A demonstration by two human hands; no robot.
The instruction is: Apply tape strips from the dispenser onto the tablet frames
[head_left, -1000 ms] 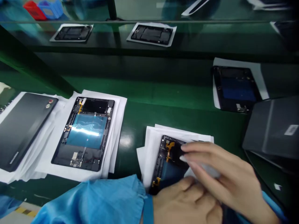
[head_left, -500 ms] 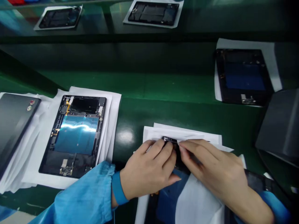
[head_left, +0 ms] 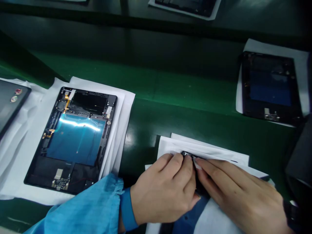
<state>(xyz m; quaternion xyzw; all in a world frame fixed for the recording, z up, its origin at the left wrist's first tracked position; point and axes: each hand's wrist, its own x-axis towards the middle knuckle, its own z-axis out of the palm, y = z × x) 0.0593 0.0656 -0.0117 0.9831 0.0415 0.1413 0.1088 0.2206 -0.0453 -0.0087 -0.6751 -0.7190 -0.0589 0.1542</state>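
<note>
An opened tablet (head_left: pixel 186 216) with a blue battery area lies in front of me, mostly hidden by my hands. My left hand (head_left: pixel 165 187) bends over its upper edge, the closed fingertips pressing at the dark top corner. Right beside them, my right hand (head_left: pixel 241 191) pinches the tip of a thin white cloth (head_left: pixel 215 219) between thumb and forefinger, against the same edge. The rest of the cloth hangs below that palm, over the tablet. Whether the left fingers hold a small part is hidden. White paper sheets (head_left: pixel 207 148) lie beneath the tablet.
To the left, another opened tablet (head_left: pixel 75 139) rests on stacked white sheets, next to a closed grey tablet (head_left: pixel 11 104). A third opened tablet (head_left: pixel 270 84) lies at the right back. One more (head_left: pixel 190 5) is on the raised ledge. A dark object (head_left: pixel 299 159) stands at the right edge.
The view has shifted, so the ledge tablets slide up and partly out of frame. Both hands stay at the tablet's top edge, the right fingertips now closer to the left ones.
</note>
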